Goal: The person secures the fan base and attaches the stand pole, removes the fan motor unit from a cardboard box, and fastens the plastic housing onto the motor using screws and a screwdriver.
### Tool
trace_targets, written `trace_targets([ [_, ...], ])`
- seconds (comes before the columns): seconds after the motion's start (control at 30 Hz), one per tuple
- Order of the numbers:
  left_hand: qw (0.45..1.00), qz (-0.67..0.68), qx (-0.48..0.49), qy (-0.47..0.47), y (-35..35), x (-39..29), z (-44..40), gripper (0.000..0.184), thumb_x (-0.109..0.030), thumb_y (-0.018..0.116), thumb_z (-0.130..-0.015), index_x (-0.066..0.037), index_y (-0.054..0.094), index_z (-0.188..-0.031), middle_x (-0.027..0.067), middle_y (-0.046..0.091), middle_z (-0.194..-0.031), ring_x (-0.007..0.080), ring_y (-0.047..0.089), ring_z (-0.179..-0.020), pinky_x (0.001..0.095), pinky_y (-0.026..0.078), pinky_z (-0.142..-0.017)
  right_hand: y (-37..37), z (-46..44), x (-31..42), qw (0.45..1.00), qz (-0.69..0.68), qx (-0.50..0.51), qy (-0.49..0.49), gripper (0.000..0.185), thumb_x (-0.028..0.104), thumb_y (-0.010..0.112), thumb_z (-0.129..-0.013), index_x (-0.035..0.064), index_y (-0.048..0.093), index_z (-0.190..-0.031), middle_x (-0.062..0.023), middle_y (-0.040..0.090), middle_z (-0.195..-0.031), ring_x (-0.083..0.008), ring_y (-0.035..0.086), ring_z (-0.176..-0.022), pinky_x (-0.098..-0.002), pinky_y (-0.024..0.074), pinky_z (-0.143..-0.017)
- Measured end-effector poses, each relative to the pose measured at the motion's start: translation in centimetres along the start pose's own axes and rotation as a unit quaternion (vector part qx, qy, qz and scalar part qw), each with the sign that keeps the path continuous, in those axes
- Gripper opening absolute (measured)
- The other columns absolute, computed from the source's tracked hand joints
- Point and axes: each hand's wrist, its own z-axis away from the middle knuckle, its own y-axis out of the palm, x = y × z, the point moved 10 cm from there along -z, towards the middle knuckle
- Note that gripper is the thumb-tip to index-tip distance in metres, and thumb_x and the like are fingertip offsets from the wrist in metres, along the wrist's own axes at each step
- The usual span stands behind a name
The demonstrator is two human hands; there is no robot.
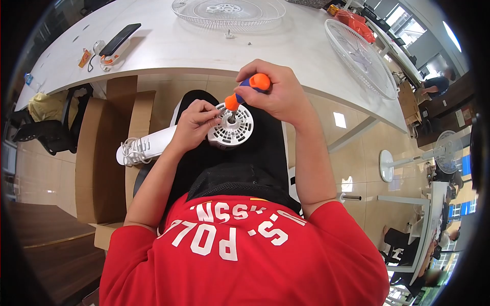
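Observation:
My right hand is wrapped around an orange and blue screwdriver, which points down at the hub of a white fan motor housing. The round, slotted housing rests in my lap, its face up. At the housing's left rim is my left hand, with thumb and fingertips pinched together close to the screwdriver's lower end. What that pinch holds, if anything, is too small to make out. The screwdriver's tip is partly hidden by its orange collar and my fingers.
On the white table ahead lie a fan grille, a black phone and a small white part. Another grille overhangs the right edge. An open cardboard box stands at left; a standing fan is at right.

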Motion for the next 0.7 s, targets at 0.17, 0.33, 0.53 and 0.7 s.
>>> trace_targets([
  [0.17,1.000,-0.029,0.002,0.010,0.0,-1.0,-0.2,0.025,-0.005,0.084,-0.086,-0.003,0.081,-0.111,0.0065,0.069,-0.093,0.0233,0.063,-0.092,0.0353,0.051,-0.082,1.3,-0.4,1.2,0.999,0.032,0.005,-0.035,0.026,0.023,0.086,-0.086,0.0041,0.074,-0.100,-0.0071,0.074,-0.088,-0.0183,0.069,-0.079,-0.0313,0.0562,-0.076],
  [0.33,0.998,-0.031,-0.010,0.045,-0.1,-0.9,-0.5,0.027,-0.007,0.086,-0.081,-0.004,0.079,-0.106,0.0073,0.072,-0.092,0.0266,0.064,-0.093,0.0383,0.052,-0.085,2.1,-0.5,2.7,0.993,0.068,-0.010,-0.093,0.028,0.024,0.087,-0.084,0.0044,0.074,-0.098,-0.0096,0.072,-0.086,-0.0229,0.067,-0.075,-0.0329,0.0558,-0.073],
  [0.53,1.000,-0.015,0.020,-0.005,0.4,-0.2,-0.3,0.023,-0.008,0.087,-0.078,-0.006,0.078,-0.100,0.0054,0.075,-0.095,0.0265,0.063,-0.102,0.0392,0.051,-0.090,3.1,-1.1,3.1,0.993,0.072,0.008,-0.092,0.030,0.026,0.087,-0.084,0.0046,0.073,-0.098,-0.0100,0.071,-0.084,-0.0241,0.066,-0.073,-0.0345,0.0546,-0.069],
  [0.7,1.000,-0.013,0.015,-0.001,0.3,-0.6,-0.3,0.024,-0.008,0.087,-0.078,-0.007,0.078,-0.100,0.0051,0.075,-0.102,0.0262,0.064,-0.105,0.0393,0.051,-0.091,3.7,-1.6,3.4,0.991,0.090,0.000,-0.103,0.039,0.039,0.085,-0.086,0.0043,0.070,-0.093,-0.0151,0.071,-0.084,-0.0366,0.068,-0.078,-0.0425,0.0547,-0.072],
])
